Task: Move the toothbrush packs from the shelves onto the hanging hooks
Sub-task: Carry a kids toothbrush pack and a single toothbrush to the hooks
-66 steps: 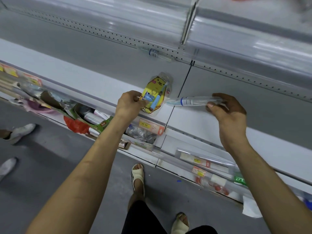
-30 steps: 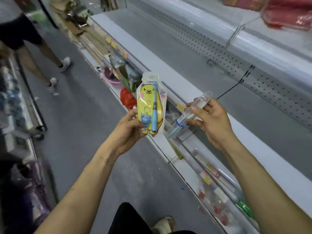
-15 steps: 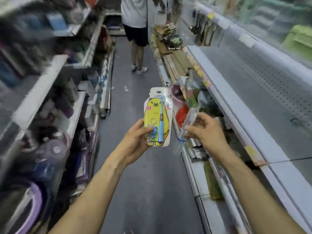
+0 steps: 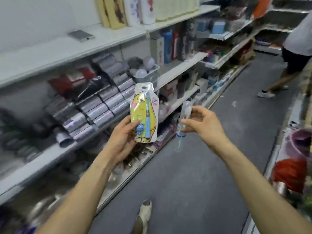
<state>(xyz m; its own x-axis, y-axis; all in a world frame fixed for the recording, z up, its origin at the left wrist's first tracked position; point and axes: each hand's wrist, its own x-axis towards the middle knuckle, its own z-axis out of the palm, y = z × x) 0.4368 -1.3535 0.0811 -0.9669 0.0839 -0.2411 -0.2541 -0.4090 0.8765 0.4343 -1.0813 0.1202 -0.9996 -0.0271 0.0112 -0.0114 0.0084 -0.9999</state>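
Note:
My left hand (image 4: 122,138) holds a yellow bear-shaped toothbrush pack (image 4: 144,112) upright by its lower left corner; a blue toothbrush and a small blue figure show through the blister. My right hand (image 4: 203,124) pinches a clear tube toothbrush pack (image 4: 183,121) that hangs almost vertical, its blue end pointing down. Both packs are in mid-air over the aisle, a short gap between them. No hanging hooks show in this view.
White shelves (image 4: 179,69) on the left carry silver packs, a basket of bulbs and bottles. A phone (image 4: 81,35) lies on the upper shelf. Another person (image 4: 297,53) walks at the far right. Low shelves with red and purple goods (image 4: 290,173) line the right. My foot (image 4: 143,215) is on the grey floor.
I lifted both packs off the white shelf and turned left, away from it. The view swung down the aisle and onto the opposite shelves. Both hands kept their packs.

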